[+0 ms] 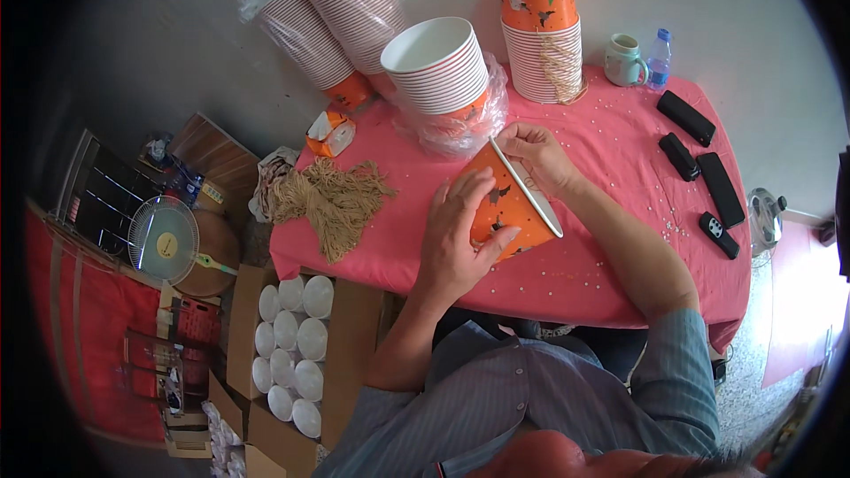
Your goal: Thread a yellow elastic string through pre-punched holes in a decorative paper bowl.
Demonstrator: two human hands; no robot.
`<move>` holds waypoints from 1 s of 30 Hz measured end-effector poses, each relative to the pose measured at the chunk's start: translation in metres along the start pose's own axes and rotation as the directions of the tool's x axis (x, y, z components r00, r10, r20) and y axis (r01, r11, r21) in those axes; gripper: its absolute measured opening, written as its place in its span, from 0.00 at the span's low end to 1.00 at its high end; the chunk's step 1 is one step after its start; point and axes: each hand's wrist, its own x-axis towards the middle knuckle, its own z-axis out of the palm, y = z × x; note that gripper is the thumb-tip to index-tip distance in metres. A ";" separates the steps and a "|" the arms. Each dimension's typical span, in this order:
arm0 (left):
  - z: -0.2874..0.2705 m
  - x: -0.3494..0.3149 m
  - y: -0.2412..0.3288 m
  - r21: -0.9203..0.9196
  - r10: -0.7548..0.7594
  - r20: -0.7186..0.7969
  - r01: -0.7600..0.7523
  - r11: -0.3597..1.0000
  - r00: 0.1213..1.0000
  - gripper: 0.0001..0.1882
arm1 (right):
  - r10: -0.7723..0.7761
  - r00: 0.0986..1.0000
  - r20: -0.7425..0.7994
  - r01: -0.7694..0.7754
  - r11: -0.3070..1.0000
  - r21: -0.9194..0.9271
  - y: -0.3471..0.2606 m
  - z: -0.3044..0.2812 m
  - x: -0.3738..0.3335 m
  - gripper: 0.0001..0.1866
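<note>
My left hand [456, 235] is wrapped round the side of an orange paper bucket [511, 228], its fingers spread over the printed wall. The bucket lies tilted, with its white-rimmed mouth facing right. At the upper part of the rim, my right hand [538, 158] is closed in a pinch. A thin tan cord [530, 181] shows at the bucket's mouth just below those fingers; its ends are hidden. Left of my hands a thick bundle of tan cords [332, 204] lies on the table. Beyond the held bucket stands a nested stack of white-rimmed buckets [440, 66] in crumpled clear plastic.
The pink-covered table [611, 257] also holds another bucket stack [542, 35] with cords hanging down it, a mug [625, 62], a water bottle [659, 60] and several black devices [722, 190]. Wrapped stacks [310, 35] lean on the wall. A carton [341, 363] of white cups stands lower left.
</note>
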 end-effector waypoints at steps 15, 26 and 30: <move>0.002 -0.003 0.001 0.191 0.104 -0.061 -0.091 0.977 0.993 0.26 | 0.020 0.998 -0.062 -0.027 0.994 -0.109 -0.018 0.014 -0.007 0.04; -0.003 -0.020 -0.003 0.040 -0.102 -0.224 0.114 0.993 0.969 0.17 | -0.225 0.974 -0.031 0.103 0.557 -0.824 -0.077 0.062 -0.026 0.09; 0.003 -0.036 -0.012 -0.025 -0.190 -0.277 0.191 0.981 0.942 0.16 | -0.393 0.913 0.110 0.211 0.223 -0.952 -0.075 0.080 -0.037 0.09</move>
